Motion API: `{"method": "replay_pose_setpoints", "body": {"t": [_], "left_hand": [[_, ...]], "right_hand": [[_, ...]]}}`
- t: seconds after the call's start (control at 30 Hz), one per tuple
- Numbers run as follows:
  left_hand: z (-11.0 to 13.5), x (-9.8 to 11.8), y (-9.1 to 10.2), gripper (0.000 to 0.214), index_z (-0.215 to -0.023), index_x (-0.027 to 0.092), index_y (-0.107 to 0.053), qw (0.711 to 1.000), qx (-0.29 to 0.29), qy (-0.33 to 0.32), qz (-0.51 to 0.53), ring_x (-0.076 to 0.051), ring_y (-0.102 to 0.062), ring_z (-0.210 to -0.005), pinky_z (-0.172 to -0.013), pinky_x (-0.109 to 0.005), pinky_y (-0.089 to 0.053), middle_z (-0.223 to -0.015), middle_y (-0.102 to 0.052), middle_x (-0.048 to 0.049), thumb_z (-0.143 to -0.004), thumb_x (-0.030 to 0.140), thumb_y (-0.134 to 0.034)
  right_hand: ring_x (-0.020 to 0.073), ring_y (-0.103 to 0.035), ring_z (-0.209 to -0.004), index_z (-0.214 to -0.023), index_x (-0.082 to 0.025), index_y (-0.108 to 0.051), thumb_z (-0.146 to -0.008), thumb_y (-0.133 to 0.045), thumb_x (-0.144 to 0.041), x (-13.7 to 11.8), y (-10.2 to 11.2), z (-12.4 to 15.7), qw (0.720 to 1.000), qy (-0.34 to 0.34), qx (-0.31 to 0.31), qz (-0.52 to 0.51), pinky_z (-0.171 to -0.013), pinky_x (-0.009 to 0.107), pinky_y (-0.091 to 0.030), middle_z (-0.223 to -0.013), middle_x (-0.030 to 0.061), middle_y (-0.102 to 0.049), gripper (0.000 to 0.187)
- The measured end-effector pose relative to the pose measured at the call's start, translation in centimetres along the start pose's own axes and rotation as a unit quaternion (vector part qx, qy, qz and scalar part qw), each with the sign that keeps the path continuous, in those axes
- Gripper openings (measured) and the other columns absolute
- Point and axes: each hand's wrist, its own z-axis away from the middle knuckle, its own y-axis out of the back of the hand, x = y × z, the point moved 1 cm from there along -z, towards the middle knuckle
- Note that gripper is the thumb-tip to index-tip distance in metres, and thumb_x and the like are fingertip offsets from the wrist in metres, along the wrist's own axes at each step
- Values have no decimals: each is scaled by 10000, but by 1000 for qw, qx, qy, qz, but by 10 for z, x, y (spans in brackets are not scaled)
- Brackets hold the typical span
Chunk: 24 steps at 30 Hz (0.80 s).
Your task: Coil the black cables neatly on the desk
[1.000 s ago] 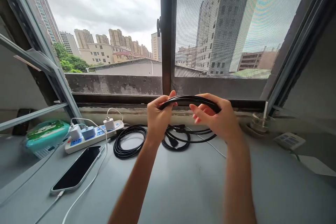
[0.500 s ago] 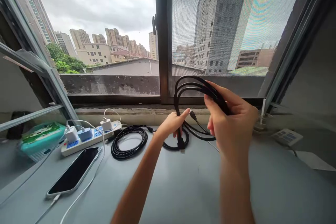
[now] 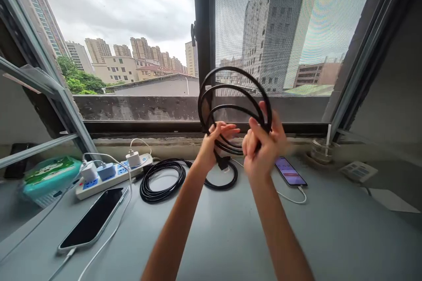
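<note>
A black cable (image 3: 234,87) is held up in several upright loops in front of the window. My left hand (image 3: 209,147) grips the loops on their left side, its thumb against the cable and some fingers stretched to the right. On the right side, my right hand (image 3: 263,145) is closed around the loops, slightly blurred. A black cable plug (image 3: 223,161) hangs below the loops near my left hand. Behind my hands lies a small black cable coil (image 3: 235,178). A larger coiled black cable (image 3: 145,189) rests on the table to the left.
On the left are a white power strip (image 3: 115,175) with chargers, a phone (image 3: 94,217) on a white cable, and a teal wipes pack (image 3: 49,186). A lit phone (image 3: 291,172) and a glass jar (image 3: 319,151) stand right, below the window (image 3: 204,52).
The loops have spread wider and risen. My right hand has moved left and lower, uncovering the lit phone. My left hand has lifted slightly, and the hanging plug has swung up.
</note>
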Motion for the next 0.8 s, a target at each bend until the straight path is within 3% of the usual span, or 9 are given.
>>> {"method": "replay_pose_setpoints", "body": {"t": [0.07,0.13,0.23,0.33,0.47,0.53,0.63,0.73,0.8], "left_hand": [[-2,9,4,265,-821,185,-535,998,-2,-59,5,-109,-636,-573,-561,-178,-481,-574,-578,52,-751,371,-710],[-1,18,11,276,-846,188,-535,996,6,-87,-29,-51,-447,-344,-399,-145,-351,-435,-389,112,-776,412,-679],[1,27,21,321,-864,170,-552,990,12,-72,-120,-11,-227,-270,-326,-147,-183,-414,-291,130,-798,473,-634],[4,33,29,371,-804,163,-543,974,16,-43,-221,-9,-193,-274,-320,-159,-108,-400,-288,120,-779,523,-630],[8,43,36,495,-749,161,-525,962,-28,-6,-270,0,-152,-278,-335,-159,-117,-371,-273,121,-721,649,-596],[9,47,39,604,-686,158,-505,967,-63,18,-247,4,-138,-279,-336,-158,-136,-363,-260,117,-671,762,-508],[9,52,40,698,-537,170,-392,979,-56,65,-184,-1,-139,-271,-317,-166,-132,-354,-221,96,-667,848,-293],[7,56,39,730,-440,183,-316,987,-30,107,-114,-17,-145,-247,-292,-176,-117,-327,-166,71,-766,797,-95],[6,59,37,720,-405,189,-303,990,-24,119,-78,-26,-153,-237,-283,-176,-126,-314,-139,64,-847,718,-97]], "right_hand": [[49,-290,-273,-1112,-183,-569,-764,-577,-254,28,14,-20,997,-65,41,19,-329,161,-309,-346,-153,-330,355],[50,-389,-317,-1128,-156,-543,-751,-572,-282,53,27,-34,984,-131,28,118,-385,191,-422,-479,-109,-506,399],[60,-468,-349,-1174,-165,-542,-716,-640,-330,72,40,-41,969,-103,1,225,-372,219,-446,-714,-27,-631,497],[53,-478,-370,-1301,-233,-483,-728,-657,-392,70,42,-40,948,-15,-46,316,-334,220,-438,-922,22,-641,620],[44,-458,-420,-1419,-314,-356,-723,-688,-438,60,40,-38,938,45,-116,324,-348,220,-467,-1116,56,-609,781],[48,-452,-453,-1414,-326,-375,-722,-699,-435,55,38,-38,933,65,-138,327,-372,210,-470,-1115,56,-612,772],[61,-450,-499,-1359,-321,-468,-722,-707,-425,49,35,-36,929,78,-147,332,-371,186,-430,-1023,43,-626,688],[82,-484,-568,-1290,-303,-550,-760,-679,-396,43,31,-33,929,95,-137,331,-401,181,-415,-940,33,-627,553],[95,-513,-620,-1238,-291,-594,-779,-664,-373,39,28,-31,931,97,-137,325,-433,186,-422,-926,30,-628,471]]}}
